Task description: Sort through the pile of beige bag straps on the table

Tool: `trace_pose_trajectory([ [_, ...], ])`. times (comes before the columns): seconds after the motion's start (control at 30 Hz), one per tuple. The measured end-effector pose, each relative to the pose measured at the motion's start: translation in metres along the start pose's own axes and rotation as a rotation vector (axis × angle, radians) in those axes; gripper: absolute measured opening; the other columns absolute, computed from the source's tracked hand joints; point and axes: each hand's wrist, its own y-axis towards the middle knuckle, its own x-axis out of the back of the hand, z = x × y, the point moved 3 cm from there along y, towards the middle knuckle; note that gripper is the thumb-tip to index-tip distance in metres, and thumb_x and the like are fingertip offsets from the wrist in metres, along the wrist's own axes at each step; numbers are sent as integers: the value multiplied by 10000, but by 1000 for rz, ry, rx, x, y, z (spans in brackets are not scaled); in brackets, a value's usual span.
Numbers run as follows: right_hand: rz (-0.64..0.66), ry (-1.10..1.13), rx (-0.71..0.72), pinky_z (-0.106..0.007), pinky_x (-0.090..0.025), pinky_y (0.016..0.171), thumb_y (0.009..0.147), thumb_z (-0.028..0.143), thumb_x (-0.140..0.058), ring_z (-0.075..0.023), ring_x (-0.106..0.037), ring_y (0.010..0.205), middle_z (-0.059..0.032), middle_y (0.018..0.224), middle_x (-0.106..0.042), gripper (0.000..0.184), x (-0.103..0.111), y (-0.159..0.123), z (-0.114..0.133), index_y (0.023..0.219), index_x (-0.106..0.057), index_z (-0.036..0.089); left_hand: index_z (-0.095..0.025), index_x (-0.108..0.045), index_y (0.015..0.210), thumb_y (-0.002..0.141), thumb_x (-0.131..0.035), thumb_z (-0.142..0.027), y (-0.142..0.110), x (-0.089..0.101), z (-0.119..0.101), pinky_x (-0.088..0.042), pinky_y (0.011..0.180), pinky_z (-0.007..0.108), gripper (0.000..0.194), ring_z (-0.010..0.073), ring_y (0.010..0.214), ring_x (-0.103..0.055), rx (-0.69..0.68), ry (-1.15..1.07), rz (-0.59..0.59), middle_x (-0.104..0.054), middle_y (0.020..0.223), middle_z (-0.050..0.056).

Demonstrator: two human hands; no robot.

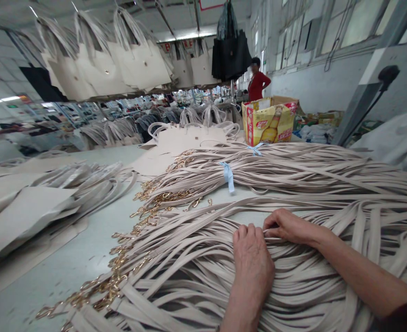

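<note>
A wide pile of beige bag straps [196, 249] lies across the table, with gold snap hooks [120, 276] at its left ends. My left hand [254, 258] rests on the pile, its fingers curled down over some straps. Just right of it, my right hand [288, 226] pinches a strap between thumb and fingers; the grip itself is partly hidden. Behind my hands lie strap bundles [293, 170], tied with light blue strips [228, 177].
Flat beige bag pieces [26, 216] are stacked on the table's left side. Farther back are a beige bag [189, 138] and a yellow carton [269, 122]. Bags [141, 64] hang from a rack overhead. A person in red [258, 85] stands beyond the carton.
</note>
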Motion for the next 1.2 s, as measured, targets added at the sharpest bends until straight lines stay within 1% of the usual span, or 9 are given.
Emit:
trace_pose_trajectory([
  [0.07, 22, 43, 25, -209, -307, 580, 776, 249, -552, -100, -459, 621, 25, 622, -563, 184, -2, 0, -2, 758, -697, 137, -176, -593, 949, 816, -429, -117, 0, 1, 0, -317, 851, 403, 219, 237, 947, -429, -16, -14, 4, -567, 949, 50],
  [0.23, 66, 35, 22, -221, -366, 632, 770, 229, -551, -135, -538, 685, -12, 722, -628, 199, 4, 6, -6, 809, -720, 131, -184, -586, 919, 832, -441, -133, -2, 0, 2, -296, 818, 404, 177, 231, 908, -416, -46, -15, -26, -563, 903, 41],
  [0.37, -246, -247, -145, -268, -391, 746, 806, 260, -571, -191, -578, 851, -59, 891, -650, 216, 21, 21, -9, 935, -716, 166, -174, -597, 880, 822, -452, -141, -2, -2, 2, -291, 818, 412, 159, 236, 912, -418, -69, 12, -16, -560, 896, 57],
  [0.43, -334, -414, -222, -289, -385, 781, 806, 242, -580, -216, -571, 945, -67, 962, -643, 194, 24, 28, -8, 945, -705, 191, -167, -602, 868, 815, -458, -142, -2, -2, 2, -292, 825, 415, 155, 237, 911, -420, -67, 12, -12, -557, 889, 65],
  [0.63, -324, -539, -357, -292, -381, 715, 845, 305, -568, -227, -581, 942, -59, 977, -630, 158, 19, 37, -4, 920, -677, 217, -155, -615, 875, 800, -464, -138, -2, -1, 1, -313, 845, 423, 169, 237, 918, -426, -54, 12, 3, -560, 904, 78],
  [0.83, -319, -565, -338, -323, -379, 749, 876, 211, -444, -237, -567, 933, -100, 1005, -601, 227, 14, 36, -8, 984, -642, 183, -157, -626, 861, 806, -454, -155, -2, 0, 0, -362, 867, 441, 180, 245, 948, -443, -34, 33, 4, -567, 935, 78],
  [1.0, -338, -533, -298, -332, -357, 816, 787, 194, -507, -249, -527, 998, -110, 994, -616, 198, 12, 32, -10, 921, -647, 156, -128, -647, 876, 775, -466, -143, -2, -2, 1, -309, 1042, 459, 209, 276, 1247, -349, -47, 59, -65, -521, 1245, 111],
  [1.07, -303, -423, -297, -292, -363, 764, 726, 179, -537, -211, -548, 922, -79, 934, -638, 173, 12, 29, -12, 848, -660, 171, -119, -653, 926, 766, -477, -152, -2, -4, 2, -230, 1117, 467, 240, 262, 1311, -308, -70, 74, -81, -474, 1336, 120],
  [1.2, -176, -213, -302, -229, -324, 592, 609, 117, -538, -124, -532, 673, 0, 747, -646, 251, 11, 24, -16, 801, -678, 198, -126, -644, 1007, 801, -445, -160, -1, -7, 3, -201, 1135, 492, 288, 228, 1181, -461, -74, 77, -31, -498, 1338, 111],
])
